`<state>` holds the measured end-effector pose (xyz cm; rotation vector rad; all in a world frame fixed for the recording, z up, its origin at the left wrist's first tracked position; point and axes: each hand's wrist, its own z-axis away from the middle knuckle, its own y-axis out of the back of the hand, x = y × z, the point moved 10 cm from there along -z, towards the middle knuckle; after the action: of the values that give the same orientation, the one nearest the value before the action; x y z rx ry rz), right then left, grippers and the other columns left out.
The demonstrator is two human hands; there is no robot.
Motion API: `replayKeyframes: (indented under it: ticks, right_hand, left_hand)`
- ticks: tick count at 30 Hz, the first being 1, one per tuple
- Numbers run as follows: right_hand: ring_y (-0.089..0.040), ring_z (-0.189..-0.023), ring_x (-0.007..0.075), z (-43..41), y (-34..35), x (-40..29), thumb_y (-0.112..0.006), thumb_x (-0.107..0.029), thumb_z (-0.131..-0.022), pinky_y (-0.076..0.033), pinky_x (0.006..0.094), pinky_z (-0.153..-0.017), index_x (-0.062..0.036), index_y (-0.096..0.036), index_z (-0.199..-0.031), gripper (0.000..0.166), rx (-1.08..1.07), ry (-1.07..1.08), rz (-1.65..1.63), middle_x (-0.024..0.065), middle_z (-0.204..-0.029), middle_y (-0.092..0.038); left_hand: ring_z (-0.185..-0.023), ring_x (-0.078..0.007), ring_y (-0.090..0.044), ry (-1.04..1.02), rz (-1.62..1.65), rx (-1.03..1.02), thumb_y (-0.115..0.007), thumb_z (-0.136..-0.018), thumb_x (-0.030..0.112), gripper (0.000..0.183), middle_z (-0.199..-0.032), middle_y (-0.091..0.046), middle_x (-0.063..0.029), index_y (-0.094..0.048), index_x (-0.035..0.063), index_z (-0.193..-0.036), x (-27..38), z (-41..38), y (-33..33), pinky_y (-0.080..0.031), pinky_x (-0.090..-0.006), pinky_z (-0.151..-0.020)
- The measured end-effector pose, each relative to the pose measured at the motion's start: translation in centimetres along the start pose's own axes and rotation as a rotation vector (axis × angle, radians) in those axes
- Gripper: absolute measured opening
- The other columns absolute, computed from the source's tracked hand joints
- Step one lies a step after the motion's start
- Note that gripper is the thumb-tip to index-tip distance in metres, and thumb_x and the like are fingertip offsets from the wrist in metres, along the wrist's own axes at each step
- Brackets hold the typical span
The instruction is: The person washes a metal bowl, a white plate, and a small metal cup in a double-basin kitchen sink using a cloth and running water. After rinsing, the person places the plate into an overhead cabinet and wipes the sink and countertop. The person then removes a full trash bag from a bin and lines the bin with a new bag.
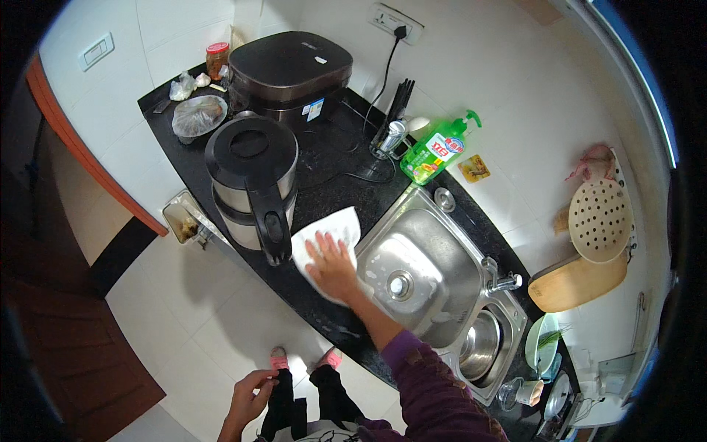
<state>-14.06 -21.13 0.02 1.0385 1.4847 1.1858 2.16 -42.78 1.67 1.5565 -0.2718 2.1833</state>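
My right hand (334, 271) lies flat, fingers spread, on a white cloth (348, 224). The cloth rests on the black countertop (326, 193), between the sink and a large kettle. My left hand (251, 399) hangs over the floor in front of the counter, loosely curled with nothing visible in it. Left of the cloth stands the steel kettle (251, 166) with a black lid and handle. To the right is the stainless steel sink (436, 237), its basin holding no dishes. Part of the cloth is hidden under my right hand.
A rice cooker (290, 66), a covered bowl (199, 116) and a jar (217, 59) stand at the back left. Behind the sink are a green soap bottle (439, 149) and a utensil holder (389, 138). The smaller basin holds a steel pot (481, 342) near the faucet (502, 282).
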Motion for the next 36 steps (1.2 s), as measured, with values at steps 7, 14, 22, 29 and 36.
replayKeyframes:
  ticks: [7, 14, 22, 29, 36]
  right_hand:
    - [-0.022, -0.118, 0.0306, 7.1, 2.0, -7.0, -0.045, -0.035, -0.077, -0.017, 0.048, -0.094, -0.0153, -0.027, -0.124, 0.054, 0.005, 0.017, -0.092, 0.0127, -0.129, -0.022]
    - [-0.024, -0.117, 0.0301, 21.4, 3.0, -1.2, -0.048, -0.037, -0.075, -0.019, 0.0488, -0.093, -0.0165, -0.034, -0.121, 0.052, -0.095, -0.311, -0.027, 0.0116, -0.129, -0.024]
    - [-0.033, -0.11, 0.0342, 24.4, 4.8, 2.3, -0.057, -0.026, -0.068, -0.025, 0.0489, -0.088, -0.0047, -0.032, -0.119, 0.061, 0.083, -0.47, -0.023, 0.0224, -0.119, -0.033]
    - [-0.045, -0.096, 0.0294, 10.8, 5.4, 0.4, -0.049, -0.018, -0.076, -0.034, 0.0382, -0.083, -0.0014, -0.04, -0.112, 0.041, 0.453, -0.301, -0.188, 0.0178, -0.106, -0.046]
    - [-0.044, -0.096, 0.0283, 27.1, 4.2, 7.1, -0.048, -0.019, -0.075, -0.031, 0.0376, -0.084, -0.0021, -0.044, -0.108, 0.037, 0.15, -0.687, -0.174, 0.0142, -0.102, -0.048]
  left_hand:
    - [-0.075, -0.0168, -0.058, 0.009, -0.102, -0.062, -0.046, -0.075, 0.001, 0.017, -0.083, -0.058, -0.0112, -0.055, -0.0004, -0.09, 1.9, -1.1, -1.6, -0.046, -0.0252, -0.065]
    - [-0.076, -0.0173, -0.058, -0.013, -0.16, -0.204, -0.045, -0.077, 0.002, 0.017, -0.085, -0.058, -0.011, -0.055, -0.002, -0.09, 1.5, -0.8, -4.4, -0.047, -0.0269, -0.064]
    - [-0.073, -0.0177, -0.059, 0.011, -0.168, -0.117, -0.045, -0.075, 0.0, 0.015, -0.083, -0.058, -0.0124, -0.055, -0.0023, -0.087, 0.8, -0.4, -2.1, -0.046, -0.0249, -0.063]
    - [-0.072, -0.0184, -0.058, -0.029, -0.26, -0.189, -0.043, -0.079, 0.005, 0.016, -0.081, -0.058, -0.0117, -0.054, -0.0026, -0.088, -0.3, 0.6, -4.0, -0.046, -0.027, -0.06]
    - [-0.071, -0.0183, -0.059, -0.071, -0.247, -0.329, -0.044, -0.078, 0.003, 0.015, -0.081, -0.058, -0.0115, -0.055, -0.0023, -0.085, 0.8, -0.5, -8.0, -0.047, -0.0271, -0.06]
